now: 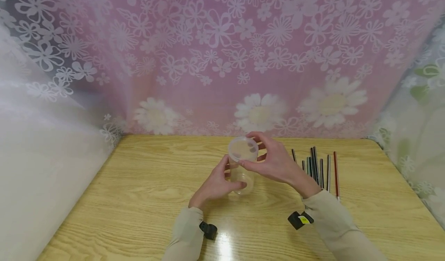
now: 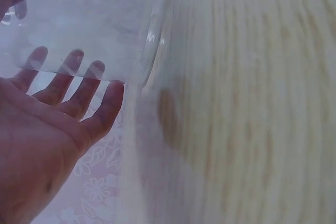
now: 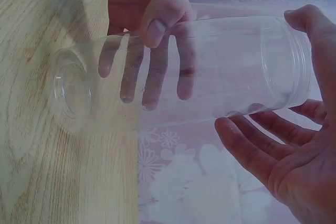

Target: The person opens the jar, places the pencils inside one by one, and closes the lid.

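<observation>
A clear, tall plastic jar (image 3: 220, 72) with a round rim or lid (image 1: 243, 149) at its top stands roughly upright between both hands. My left hand (image 1: 217, 183) grips the lower body, thumb in front and fingers behind, the fingers showing through the wall in the right wrist view. At the top, my right hand (image 1: 274, 160) holds the jar by its rim, thumb on the near side and fingers curving round the far side. Nothing is visible inside the jar. Whether its base (image 3: 71, 90) touches the table cannot be told.
Several thin sticks or pens, dark, grey and one red (image 1: 335, 172), lie on the wood-grain table (image 1: 139, 199) to the right, partly behind the right forearm. A pink flowered curtain (image 1: 208, 79) hangs along the back edge, with pale sheets at both sides.
</observation>
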Motion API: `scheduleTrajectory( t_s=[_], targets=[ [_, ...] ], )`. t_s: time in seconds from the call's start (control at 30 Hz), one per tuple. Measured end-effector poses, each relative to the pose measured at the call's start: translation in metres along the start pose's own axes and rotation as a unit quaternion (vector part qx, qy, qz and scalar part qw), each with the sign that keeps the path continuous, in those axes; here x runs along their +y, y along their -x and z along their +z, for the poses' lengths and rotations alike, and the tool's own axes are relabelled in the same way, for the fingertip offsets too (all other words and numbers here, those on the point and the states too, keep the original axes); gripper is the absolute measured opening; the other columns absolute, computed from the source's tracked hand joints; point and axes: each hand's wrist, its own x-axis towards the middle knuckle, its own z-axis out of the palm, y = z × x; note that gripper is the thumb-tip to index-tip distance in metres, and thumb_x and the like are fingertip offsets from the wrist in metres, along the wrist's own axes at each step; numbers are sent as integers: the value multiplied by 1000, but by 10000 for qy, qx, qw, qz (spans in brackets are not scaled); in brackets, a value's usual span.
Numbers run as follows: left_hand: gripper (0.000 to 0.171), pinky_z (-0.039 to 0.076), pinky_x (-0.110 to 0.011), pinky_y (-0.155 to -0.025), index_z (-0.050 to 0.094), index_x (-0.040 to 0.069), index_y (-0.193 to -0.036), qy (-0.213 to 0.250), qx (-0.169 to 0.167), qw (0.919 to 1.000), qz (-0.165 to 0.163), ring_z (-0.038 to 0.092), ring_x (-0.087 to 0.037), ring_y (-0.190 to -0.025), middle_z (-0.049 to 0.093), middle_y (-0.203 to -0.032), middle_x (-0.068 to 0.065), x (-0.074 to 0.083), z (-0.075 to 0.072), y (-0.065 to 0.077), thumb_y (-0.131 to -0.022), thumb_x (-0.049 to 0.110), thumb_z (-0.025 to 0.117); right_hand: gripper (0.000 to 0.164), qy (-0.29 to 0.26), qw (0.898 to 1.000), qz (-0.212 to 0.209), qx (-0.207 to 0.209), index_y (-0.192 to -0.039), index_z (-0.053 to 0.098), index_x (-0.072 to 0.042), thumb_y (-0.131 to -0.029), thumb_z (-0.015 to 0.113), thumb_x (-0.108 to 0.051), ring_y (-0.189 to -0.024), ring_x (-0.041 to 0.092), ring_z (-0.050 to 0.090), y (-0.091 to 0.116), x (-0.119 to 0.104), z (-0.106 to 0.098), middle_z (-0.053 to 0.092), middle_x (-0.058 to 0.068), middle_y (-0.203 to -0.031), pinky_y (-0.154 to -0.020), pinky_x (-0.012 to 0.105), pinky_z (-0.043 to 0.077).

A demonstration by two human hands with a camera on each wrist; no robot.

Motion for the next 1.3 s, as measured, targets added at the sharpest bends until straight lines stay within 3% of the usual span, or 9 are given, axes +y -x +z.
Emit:
scheduleTrajectory(
  t_s=[0.27,0.53,1.03,1.3],
  targets=[
    [82,42,-54,-114,36,46,-149,59,68,9999,134,49,-22,-139,51,-145,7,-2,0,0,-83,34,84,76,-46,10000,-7,-62,-148,48,-11,-84,85,-31,-106,28,68,1,0,2,62,12,-133,-80,36,62],
    [80,43,-55,-114,37,48,-147,89,84,9997,188,49,-21,-139,52,-145,9,-3,0,0,-84,34,83,79,13,9996,257,109,-145,48,-10,-82,87,-36,-105,29,69,-1,-1,7,63,13,-127,-79,35,62],
    [85,42,-57,-114,33,52,-150,66,127,9997,185,51,-23,-137,50,-148,10,-3,0,-2,-84,37,84,72,-107,9998,52,-173,-152,46,-16,-90,80,-29,-113,30,66,3,0,4,60,11,-137,-84,39,62],
    [88,42,-57,-114,31,58,-149,98,127,9996,216,48,-21,-140,47,-149,17,-4,1,-4,-83,37,85,82,-93,9997,233,-40,-151,44,-13,-85,85,-37,-108,28,66,2,0,6,61,12,-132,-80,34,62]
  ],
)
